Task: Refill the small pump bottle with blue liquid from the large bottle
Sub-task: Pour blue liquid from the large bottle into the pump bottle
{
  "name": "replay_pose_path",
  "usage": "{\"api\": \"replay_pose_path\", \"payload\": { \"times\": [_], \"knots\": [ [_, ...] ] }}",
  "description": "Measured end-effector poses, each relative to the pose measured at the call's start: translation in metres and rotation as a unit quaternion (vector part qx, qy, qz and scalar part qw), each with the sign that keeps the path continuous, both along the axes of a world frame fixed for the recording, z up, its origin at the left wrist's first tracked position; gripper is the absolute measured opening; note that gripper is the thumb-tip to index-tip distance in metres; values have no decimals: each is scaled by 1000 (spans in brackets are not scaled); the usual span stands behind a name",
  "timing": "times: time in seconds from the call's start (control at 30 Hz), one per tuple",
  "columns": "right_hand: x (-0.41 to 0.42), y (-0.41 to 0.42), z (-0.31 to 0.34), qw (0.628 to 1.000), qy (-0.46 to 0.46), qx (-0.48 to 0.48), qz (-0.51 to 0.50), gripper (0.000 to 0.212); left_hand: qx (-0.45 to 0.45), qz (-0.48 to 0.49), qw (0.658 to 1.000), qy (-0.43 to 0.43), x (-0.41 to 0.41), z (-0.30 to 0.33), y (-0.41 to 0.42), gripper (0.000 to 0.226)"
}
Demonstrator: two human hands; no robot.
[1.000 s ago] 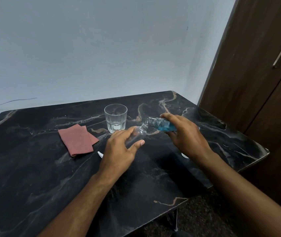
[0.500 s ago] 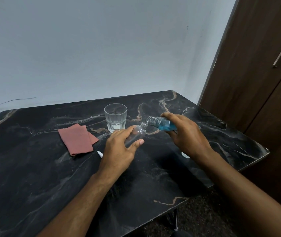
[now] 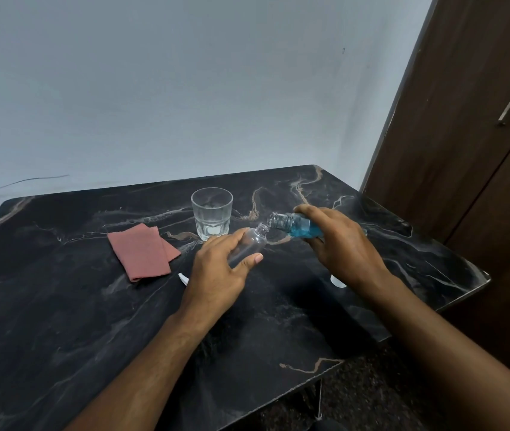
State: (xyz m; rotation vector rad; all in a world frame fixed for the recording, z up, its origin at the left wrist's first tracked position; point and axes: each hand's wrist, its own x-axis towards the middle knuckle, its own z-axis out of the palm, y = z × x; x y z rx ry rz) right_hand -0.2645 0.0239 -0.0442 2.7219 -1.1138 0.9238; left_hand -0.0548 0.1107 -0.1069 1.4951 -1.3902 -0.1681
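The left hand stays clamped on the small bottle. The right hand, gripping the large bottle, has tipped it slightly lower, mouths nearly touching.

The near half of the bench lies open below my wrists. Behind my left hand stands the glass; the folded cloth blocks its left.
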Motion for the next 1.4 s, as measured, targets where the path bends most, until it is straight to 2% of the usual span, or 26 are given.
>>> {"api": "replay_pose_path", "payload": {
  "times": [1.4],
  "knots": [
    [1,-2,0,1000,14,-18,10,57,-21,5,1000,-17,2,-1,0,54]
  ]
}}
